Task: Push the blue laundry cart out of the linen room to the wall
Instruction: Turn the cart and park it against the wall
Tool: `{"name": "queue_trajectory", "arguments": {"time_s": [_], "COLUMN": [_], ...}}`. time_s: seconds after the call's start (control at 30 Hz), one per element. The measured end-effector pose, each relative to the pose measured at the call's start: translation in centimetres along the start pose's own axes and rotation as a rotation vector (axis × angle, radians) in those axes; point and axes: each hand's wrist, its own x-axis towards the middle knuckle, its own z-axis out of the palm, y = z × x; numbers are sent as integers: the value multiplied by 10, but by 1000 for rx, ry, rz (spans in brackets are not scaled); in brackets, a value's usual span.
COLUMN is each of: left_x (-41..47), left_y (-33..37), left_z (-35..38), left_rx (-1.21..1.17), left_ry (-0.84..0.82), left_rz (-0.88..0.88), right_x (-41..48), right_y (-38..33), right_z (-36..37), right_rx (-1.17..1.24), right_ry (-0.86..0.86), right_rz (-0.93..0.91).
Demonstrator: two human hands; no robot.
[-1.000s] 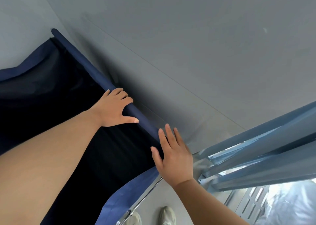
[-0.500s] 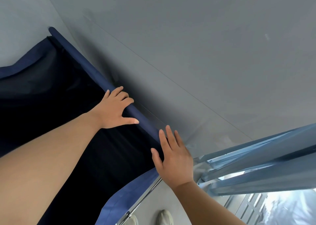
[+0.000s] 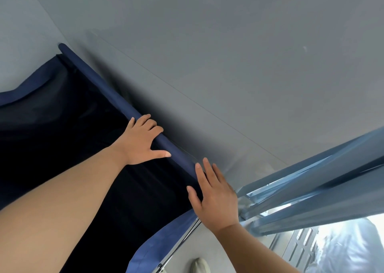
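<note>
Head view. The cart [image 3: 62, 139], a dark blue fabric bin with a deep, shadowed interior, filled the left and lower part of the frame. Its far top rail [image 3: 108, 94], sleeved in blue cloth, ran diagonally and lay just beside the grey wall [image 3: 228, 65]. The left hand [image 3: 141, 142] was clenched over that rail, fingers curled across the top and thumb stretched along the inner side. The right hand [image 3: 216, 198] lay flat and unclenched at the cart's near corner, fingers extended toward the rail end, palm over the corner where a metal frame tube [image 3: 182, 239] showed below the cloth. To the right stood a pale blue door frame [image 3: 311, 189], with bright light beyond it. A light shoe [image 3: 199, 265] showed at the bottom edge on the grey floor.
</note>
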Motion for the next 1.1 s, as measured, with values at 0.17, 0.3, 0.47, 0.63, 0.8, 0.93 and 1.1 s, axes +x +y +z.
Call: {"name": "queue_trajectory", "arguments": {"time_s": [0.17, 0.3, 0.47, 0.63, 0.8, 0.93, 1.1], "left_x": [2, 8, 18, 26, 32, 36, 37], "left_y": [3, -1, -4, -9, -13, -16, -17], "left_z": [-1, -1, -1, -6, -6, -7, -7], "left_rx": [-21, -70, -75, -83, -90, -98, -108], "left_ry": [-11, 19, 22, 22, 35, 39, 42], "left_rz": [-10, -11, -13, -25, -27, -28, -28], "right_x": [2, 10, 20, 31, 39, 43, 43], "right_y": [3, 5, 7, 9, 11, 11, 12], "right_z": [-1, 0, 0, -1, 1, 2, 3], "right_rx": [12, 13, -13, -35, -20, -17, -24], "right_ry": [-6, -18, -21, -9, 20, 27, 28], "right_rz": [3, 5, 13, 5, -7, -9, -11]}}
